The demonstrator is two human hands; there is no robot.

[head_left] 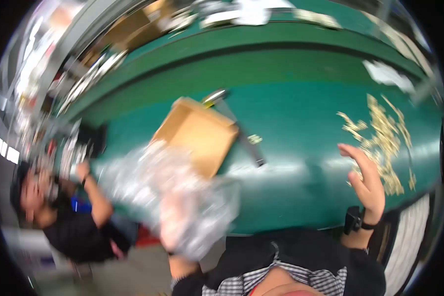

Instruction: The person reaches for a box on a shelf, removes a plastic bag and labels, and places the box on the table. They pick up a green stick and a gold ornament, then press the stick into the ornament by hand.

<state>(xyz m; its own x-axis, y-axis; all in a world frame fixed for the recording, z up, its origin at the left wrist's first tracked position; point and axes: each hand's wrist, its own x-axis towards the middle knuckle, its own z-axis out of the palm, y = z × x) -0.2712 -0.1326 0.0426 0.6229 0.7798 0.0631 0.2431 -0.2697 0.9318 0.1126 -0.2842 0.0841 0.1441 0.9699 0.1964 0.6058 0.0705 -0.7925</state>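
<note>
My left hand (173, 217) is blurred and partly covered by a crumpled clear plastic bag (143, 170), which it appears to grip; its fingers cannot be made out. The bag overlaps the near left side of a shallow open cardboard box (202, 135). Over on the right, my right hand (367, 180) is open and empty, its fingers curved and apart. It is beside a loose spread of small pale yellow strip-like pieces (387, 143) on the green table (291, 148).
A dark, long flat object (249, 143) lies along the box's right side, near a silver-and-yellow item (214, 97). A small pale cluster (254, 139) is close by. White plastic (389, 75) rests at far right. Another person (79, 212) works at left. Boxes (133, 30) fill the back shelf.
</note>
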